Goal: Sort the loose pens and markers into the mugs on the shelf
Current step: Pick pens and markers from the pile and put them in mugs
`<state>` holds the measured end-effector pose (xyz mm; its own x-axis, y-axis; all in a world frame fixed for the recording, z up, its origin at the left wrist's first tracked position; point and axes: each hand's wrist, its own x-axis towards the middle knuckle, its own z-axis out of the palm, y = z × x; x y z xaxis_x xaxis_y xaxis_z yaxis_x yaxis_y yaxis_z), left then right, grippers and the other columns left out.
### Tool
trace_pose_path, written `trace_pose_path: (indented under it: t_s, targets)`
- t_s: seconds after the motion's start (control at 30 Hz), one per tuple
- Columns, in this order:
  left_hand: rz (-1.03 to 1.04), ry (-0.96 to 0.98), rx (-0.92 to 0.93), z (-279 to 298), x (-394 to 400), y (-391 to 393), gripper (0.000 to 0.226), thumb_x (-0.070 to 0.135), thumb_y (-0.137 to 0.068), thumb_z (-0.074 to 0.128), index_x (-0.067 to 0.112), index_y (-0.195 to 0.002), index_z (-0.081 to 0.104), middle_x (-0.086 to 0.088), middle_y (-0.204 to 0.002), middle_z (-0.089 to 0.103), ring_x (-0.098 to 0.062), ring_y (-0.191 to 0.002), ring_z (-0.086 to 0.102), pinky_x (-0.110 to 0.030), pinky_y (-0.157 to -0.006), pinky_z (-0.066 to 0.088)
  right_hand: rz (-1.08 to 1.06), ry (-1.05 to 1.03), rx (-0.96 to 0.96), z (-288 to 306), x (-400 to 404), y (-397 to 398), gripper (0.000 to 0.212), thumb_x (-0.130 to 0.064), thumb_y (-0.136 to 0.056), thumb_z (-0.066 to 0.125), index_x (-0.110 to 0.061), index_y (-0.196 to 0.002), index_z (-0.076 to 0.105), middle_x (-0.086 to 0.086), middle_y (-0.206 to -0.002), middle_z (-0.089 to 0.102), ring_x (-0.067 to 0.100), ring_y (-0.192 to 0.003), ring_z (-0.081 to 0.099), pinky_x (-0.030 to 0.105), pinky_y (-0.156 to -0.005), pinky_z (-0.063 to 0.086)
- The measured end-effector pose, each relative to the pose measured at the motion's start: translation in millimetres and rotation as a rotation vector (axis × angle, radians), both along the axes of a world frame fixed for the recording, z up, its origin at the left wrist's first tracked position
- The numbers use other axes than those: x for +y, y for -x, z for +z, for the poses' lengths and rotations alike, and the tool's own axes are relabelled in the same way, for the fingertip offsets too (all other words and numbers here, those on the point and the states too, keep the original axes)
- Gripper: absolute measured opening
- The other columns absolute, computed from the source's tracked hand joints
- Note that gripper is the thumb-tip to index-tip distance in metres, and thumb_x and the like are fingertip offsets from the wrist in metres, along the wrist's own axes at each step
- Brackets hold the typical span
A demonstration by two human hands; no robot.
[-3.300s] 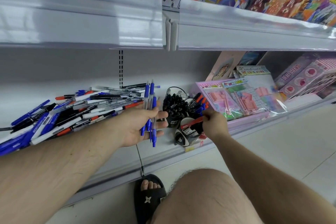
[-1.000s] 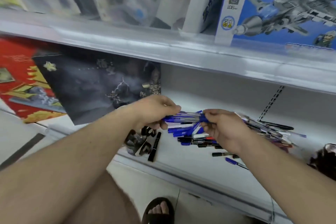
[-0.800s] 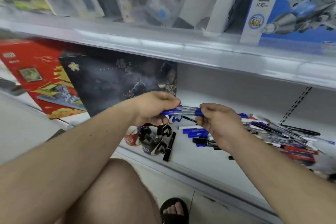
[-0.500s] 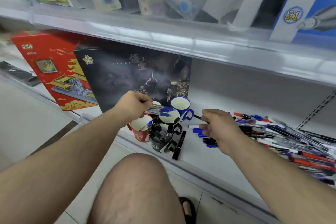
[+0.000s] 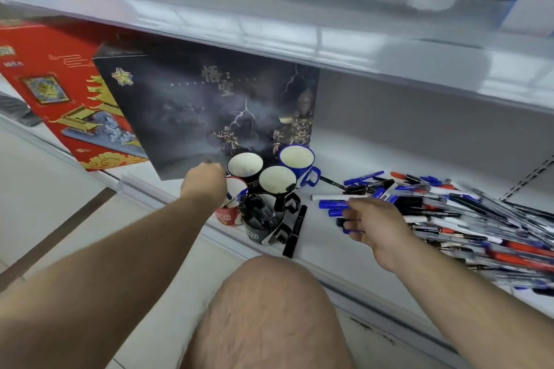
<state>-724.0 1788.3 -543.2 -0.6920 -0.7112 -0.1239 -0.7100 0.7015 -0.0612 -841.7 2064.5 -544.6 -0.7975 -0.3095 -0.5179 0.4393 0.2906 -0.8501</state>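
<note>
Several mugs stand together on the white shelf (image 5: 335, 246): two black ones (image 5: 245, 166) (image 5: 277, 181), a blue mug (image 5: 296, 159), a red mug (image 5: 229, 214) and a front mug (image 5: 260, 220) full of black markers. My left hand (image 5: 205, 183) hovers curled over the red mug and grips blue pens (image 5: 240, 194), whose ends poke down into the mug's mouth. My right hand (image 5: 377, 225) hangs with loose fingers over blue markers (image 5: 334, 204) at the left end of the big loose pile of pens (image 5: 467, 219). A black marker (image 5: 295, 231) lies beside the front mug.
A dark boxed set (image 5: 204, 105) leans right behind the mugs, with a red box (image 5: 60, 90) to its left. The upper shelf's edge (image 5: 299, 39) overhangs everything. My bare knee (image 5: 269, 308) is close to the shelf's front lip.
My left hand carried the bunch of blue pens left, away from the right hand, and lowered it over the red mug. The right hand let go and dropped back toward the pile.
</note>
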Motion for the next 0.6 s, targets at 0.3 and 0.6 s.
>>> trace_pose_path:
  t_s: [0.3, 0.6]
  targets:
    - [-0.003, -0.199, -0.031, -51, 13, 31, 0.037, 0.004, -0.087, 0.046, 0.012, -0.120, 0.059, -0.012, -0.121, 0.061, -0.031, -0.109, 0.060, -0.039, -0.093, 0.051, -0.070, -0.082, -0.002, -19, 16, 13, 0.017, -0.022, -0.099, 0.054, -0.011, -0.091, 0.064, 0.009, -0.083, 0.068, 0.023, -0.072, 0.059, 0.032, -0.060, 0.047]
    - [0.052, -0.255, 0.050, -44, 26, 35, 0.053, 0.039, -0.103, 0.025, 0.037, -0.154, 0.013, 0.001, -0.159, 0.028, -0.035, -0.134, 0.040, -0.049, -0.107, 0.033, -0.085, -0.098, -0.020, -24, 38, 18, 0.020, -0.027, -0.099, 0.053, -0.011, -0.101, 0.066, 0.010, -0.088, 0.070, 0.023, -0.072, 0.061, 0.032, -0.061, 0.048]
